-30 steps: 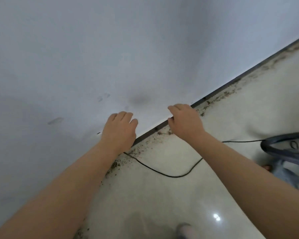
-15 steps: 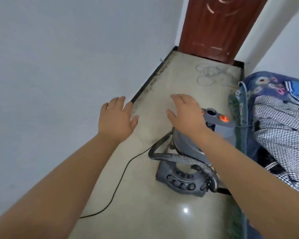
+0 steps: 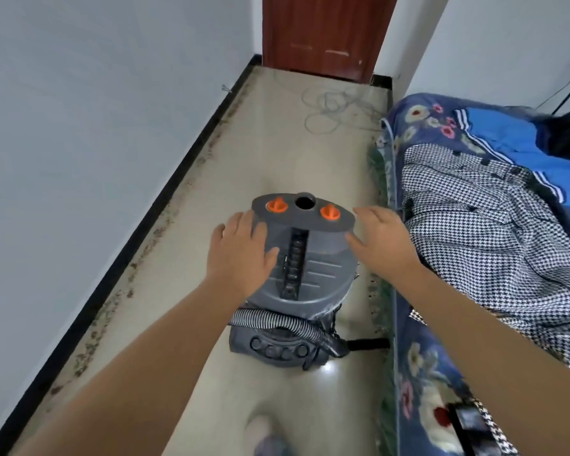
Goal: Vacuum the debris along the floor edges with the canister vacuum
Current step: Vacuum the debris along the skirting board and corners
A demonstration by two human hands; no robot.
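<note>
A grey canister vacuum (image 3: 313, 261) with two orange knobs stands upright on the beige floor, its ribbed hose (image 3: 277, 319) coiled around its base. My left hand (image 3: 241, 255) lies over the left side of its top with fingers straight. My right hand (image 3: 380, 240) hovers at the right side of the top, fingers relaxed; contact is unclear. Dark debris (image 3: 152, 238) lines the floor along the black baseboard (image 3: 139, 225) on the left.
A bed (image 3: 494, 225) with a floral cover, a houndstooth garment and blue cloth fills the right side. A red-brown door (image 3: 326, 34) stands at the far end, with a loose coil of thin cable (image 3: 329, 110) on the floor before it. My foot (image 3: 270, 436) shows below.
My view swung from the wall and debris line round to the vacuum. Both hands moved from near the wall to either side of the vacuum's top.
</note>
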